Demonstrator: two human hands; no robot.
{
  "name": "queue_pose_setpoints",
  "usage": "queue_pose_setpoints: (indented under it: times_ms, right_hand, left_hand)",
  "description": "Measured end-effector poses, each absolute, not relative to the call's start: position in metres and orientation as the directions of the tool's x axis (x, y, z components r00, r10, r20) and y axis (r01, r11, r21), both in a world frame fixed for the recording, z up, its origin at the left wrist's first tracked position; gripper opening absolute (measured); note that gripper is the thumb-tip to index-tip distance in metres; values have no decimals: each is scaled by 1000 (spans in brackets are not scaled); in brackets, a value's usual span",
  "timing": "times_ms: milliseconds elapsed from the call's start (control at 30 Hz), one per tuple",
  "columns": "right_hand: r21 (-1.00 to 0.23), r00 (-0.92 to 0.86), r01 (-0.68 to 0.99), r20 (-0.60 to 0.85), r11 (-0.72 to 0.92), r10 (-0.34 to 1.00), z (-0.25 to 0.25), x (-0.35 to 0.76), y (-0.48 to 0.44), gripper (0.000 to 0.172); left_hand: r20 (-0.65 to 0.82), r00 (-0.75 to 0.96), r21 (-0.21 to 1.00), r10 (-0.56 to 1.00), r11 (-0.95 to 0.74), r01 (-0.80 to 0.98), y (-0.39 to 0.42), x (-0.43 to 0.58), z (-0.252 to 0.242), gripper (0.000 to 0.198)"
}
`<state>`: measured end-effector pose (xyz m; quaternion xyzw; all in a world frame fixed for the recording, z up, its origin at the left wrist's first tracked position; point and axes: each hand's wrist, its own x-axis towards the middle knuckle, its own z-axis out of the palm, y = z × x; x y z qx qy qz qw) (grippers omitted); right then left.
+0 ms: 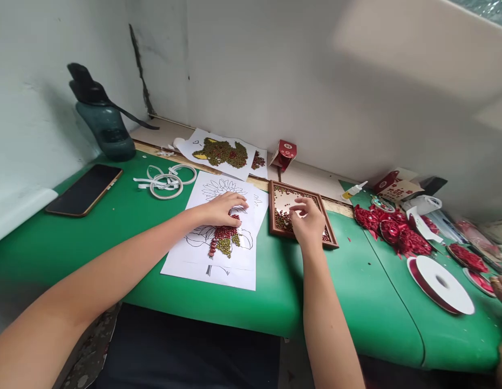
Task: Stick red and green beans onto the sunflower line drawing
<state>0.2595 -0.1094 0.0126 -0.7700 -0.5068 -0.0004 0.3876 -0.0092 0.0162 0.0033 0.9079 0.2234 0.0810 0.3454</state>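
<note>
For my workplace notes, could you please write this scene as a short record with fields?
Left hand: on the flower drawing, beside red beans and green beans
Right hand: over the brown-framed bean tray
Right grip: cannot tell whether it holds a bean
Behind drawing: bean-covered animal picture
Left side: smartphone, water bottle, white tape rolls
Right side: glue bottle, ribbon spool
</note>
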Motion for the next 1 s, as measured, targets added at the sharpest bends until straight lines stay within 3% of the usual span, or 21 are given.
queue_pose_setpoints:
  times_ms: [133, 600, 700, 800, 867, 1000]
  right_hand:
    - [-646, 510, 721, 249, -251, 824, 9, 276, -112, 33]
    - [-704, 390, 693, 185, -154, 902, 5, 271, -113, 34]
    - [-728, 445, 670, 241, -143, 863, 7, 265, -112, 30]
    - [-776, 452, 630, 334, -31, 827, 7, 244, -109, 30]
    - [-789, 340, 611, 346, 74, 874, 3, 222, -105, 29]
    - [-702, 61, 673, 368, 234, 928, -9, 185, -97, 23]
  left_hand:
    - [-5, 888, 638, 460, -683, 357, 15, -8, 3, 49]
    - [15, 884, 613, 466, -703, 361, 12, -9, 2, 57]
    - [-1, 884, 621, 467, -693, 366, 14, -9, 3, 51]
    - [-15, 888, 666, 460, -658, 352, 17, -10, 3, 46]
    - [-7, 890, 683, 457, -647, 338, 19, -11, 3, 46]
    - [3, 890, 684, 456, -650, 331, 21, -12, 0, 47]
